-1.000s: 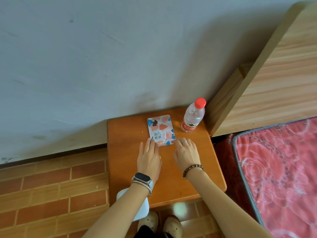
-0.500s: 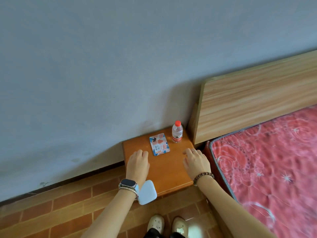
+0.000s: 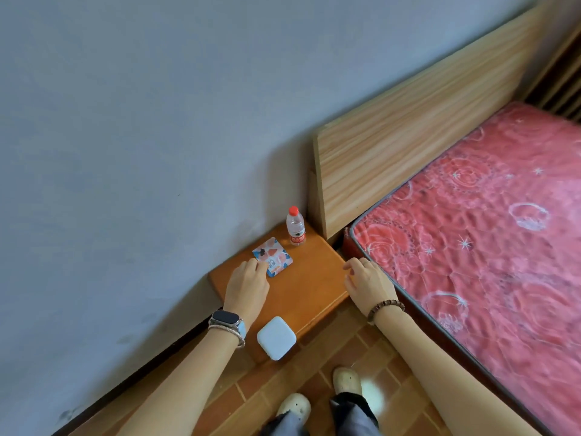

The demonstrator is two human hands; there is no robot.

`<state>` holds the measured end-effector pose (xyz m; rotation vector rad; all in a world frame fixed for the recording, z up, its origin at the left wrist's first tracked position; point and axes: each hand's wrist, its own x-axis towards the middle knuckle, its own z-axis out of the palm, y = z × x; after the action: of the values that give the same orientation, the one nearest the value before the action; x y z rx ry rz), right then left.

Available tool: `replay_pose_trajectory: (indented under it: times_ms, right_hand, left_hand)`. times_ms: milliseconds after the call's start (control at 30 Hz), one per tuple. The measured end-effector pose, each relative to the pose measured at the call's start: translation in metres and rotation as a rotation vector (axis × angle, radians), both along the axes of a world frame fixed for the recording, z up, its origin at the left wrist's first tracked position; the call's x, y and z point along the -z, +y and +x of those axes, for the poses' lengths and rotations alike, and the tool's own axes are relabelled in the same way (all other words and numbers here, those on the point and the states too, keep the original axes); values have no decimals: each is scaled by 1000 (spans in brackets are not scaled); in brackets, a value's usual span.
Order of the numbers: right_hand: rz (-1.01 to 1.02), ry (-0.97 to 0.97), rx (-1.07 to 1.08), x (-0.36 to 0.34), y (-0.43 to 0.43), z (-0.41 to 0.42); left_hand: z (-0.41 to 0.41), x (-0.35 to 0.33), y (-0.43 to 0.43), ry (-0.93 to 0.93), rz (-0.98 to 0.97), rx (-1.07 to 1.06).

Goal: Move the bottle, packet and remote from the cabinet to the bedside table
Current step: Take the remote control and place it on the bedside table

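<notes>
- Your left hand (image 3: 246, 286) lies over the middle of the bedside table (image 3: 314, 278), palm down. Its fingers are almost straight, only a little bent. The fingertips (image 3: 256, 265) rest on the near corner of the packet (image 3: 273, 257). The hand does not grab anything.
- Your right hand (image 3: 369, 283) is at the right edge of the table, close to the front right corner. Part of it is over the edge of the mattress (image 3: 487, 231). Its fingers are loose and a little bent, and it holds nothing. I cannot tell if it touches the table.
- The bottle (image 3: 296, 228) stands up straight in the back right corner of the table. It is clear, with a red cap and a red label. It is close to the wall (image 3: 157, 121) and the wooden headboard (image 3: 408, 136).
- The packet lies flat near the back edge of the table, just beside the bottle. It has pink, blue and white shapes on it.
- A white square thing (image 3: 276, 337) with round corners shows over the front edge of the table, near your left wrist. I cannot tell if it sits on the table.
- You wear a watch (image 3: 224, 317) on your left wrist and a bead bracelet (image 3: 386, 307) on your right wrist.
- Your shoes (image 3: 347, 380) stand on the brick floor (image 3: 345, 350) in front of the table.
</notes>
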<state>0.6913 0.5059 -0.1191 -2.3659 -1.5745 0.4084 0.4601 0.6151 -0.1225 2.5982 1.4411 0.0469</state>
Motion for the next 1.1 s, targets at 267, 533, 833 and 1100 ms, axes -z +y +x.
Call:
replay_pose_trajectory:
  times_ms: [267, 533, 833, 1100]
  right_hand:
    - [58, 7, 373, -17, -75, -32]
    - [54, -25, 800, -23, -219, -60]
    - [62, -154, 1392, -41, -417, -155]
    - [23, -130, 1819, -41, -544, -325]
  left_hand:
    - [17, -5, -10, -75, 0, 389]
    - [78, -4, -79, -99, 33, 822]
    - [144, -22, -263, -115, 44, 1423]
    - [83, -39, -447, -185, 59, 1835]
